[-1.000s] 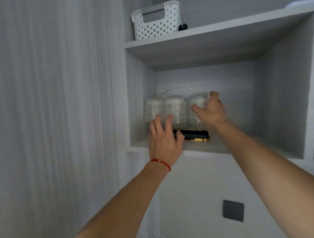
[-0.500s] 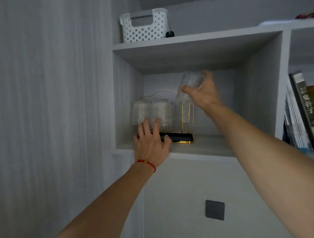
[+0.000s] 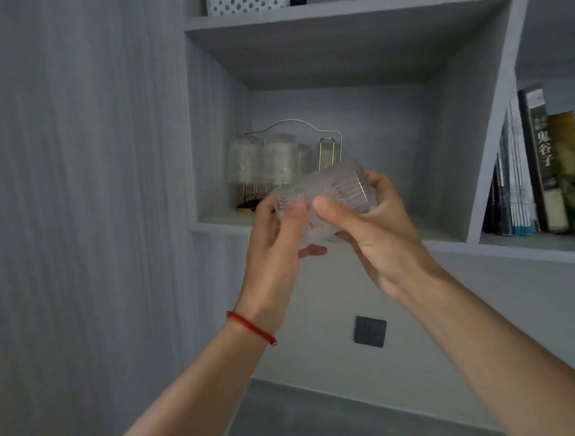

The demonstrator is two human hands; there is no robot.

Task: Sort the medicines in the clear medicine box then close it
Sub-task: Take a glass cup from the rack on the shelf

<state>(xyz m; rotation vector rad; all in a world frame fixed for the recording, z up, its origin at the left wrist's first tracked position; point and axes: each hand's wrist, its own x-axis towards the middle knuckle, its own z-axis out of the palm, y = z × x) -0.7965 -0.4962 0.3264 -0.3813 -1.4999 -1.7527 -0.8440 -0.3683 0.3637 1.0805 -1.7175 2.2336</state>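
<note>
- Medicine box isn't in view; both hands, left hand (image 3: 273, 246) and right hand (image 3: 373, 230), clasp a ribbed glass tumbler (image 3: 323, 199).
- Best held firmly; glass slips.

Held glass (image 3: 323, 199): clear, ribbed surface, glossy.
Racked glasses (image 3: 277, 161): clear glass, textured, blurred.
Rack (image 3: 326, 152): thin wire, gold-coloured metal, shiny.
Rack base (image 3: 247, 206): black, glossy, gold rim.
Shelf (image 3: 311, 59): grey board, faint wood grain, matt.
Wrist cord (image 3: 252, 327): red string, woven look.
Wall plate (image 3: 370, 331): dark plastic, matt.
Books (image 3: 541, 168): paper covers, slight sheen.
Basket (image 3: 242, 3): white perforated plastic.
</note>
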